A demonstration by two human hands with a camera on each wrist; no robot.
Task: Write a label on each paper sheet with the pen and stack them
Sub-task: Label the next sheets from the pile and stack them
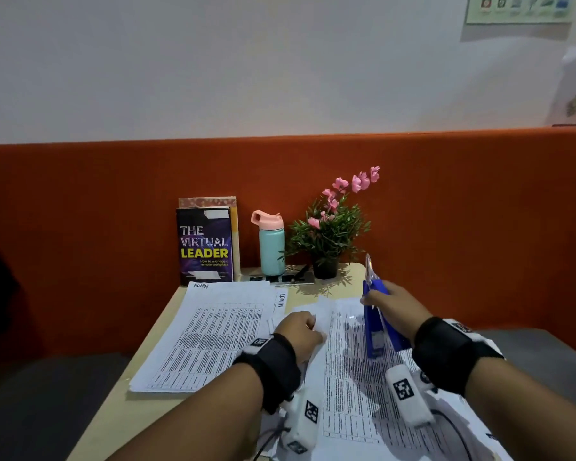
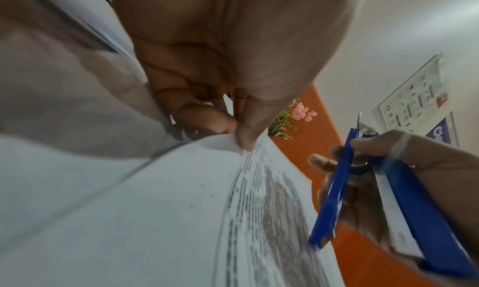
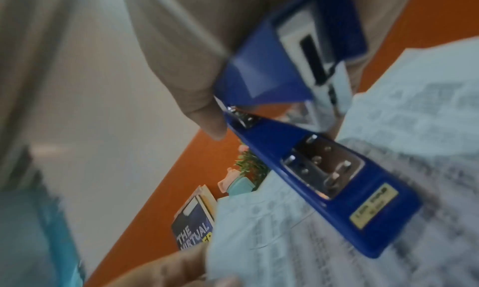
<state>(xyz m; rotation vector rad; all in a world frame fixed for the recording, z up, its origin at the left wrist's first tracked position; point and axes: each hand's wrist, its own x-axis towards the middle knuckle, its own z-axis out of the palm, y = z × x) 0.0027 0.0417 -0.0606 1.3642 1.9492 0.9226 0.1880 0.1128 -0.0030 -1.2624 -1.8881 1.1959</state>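
Paper sheet (image 1: 353, 371) pinched by left hand (image 1: 298, 331); right hand (image 1: 391, 302) grips stapler (image 1: 374, 327).

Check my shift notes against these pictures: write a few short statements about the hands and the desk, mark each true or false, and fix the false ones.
1. The right hand holds a pen. False: it grips a blue stapler, hinged open.
2. The left hand pinches a corner of the printed sheet. True.
3. The sheet stack on the left bears a handwritten label at its top. True.
4. The teal bottle lies on its side. False: it stands upright between the book and the potted plant.
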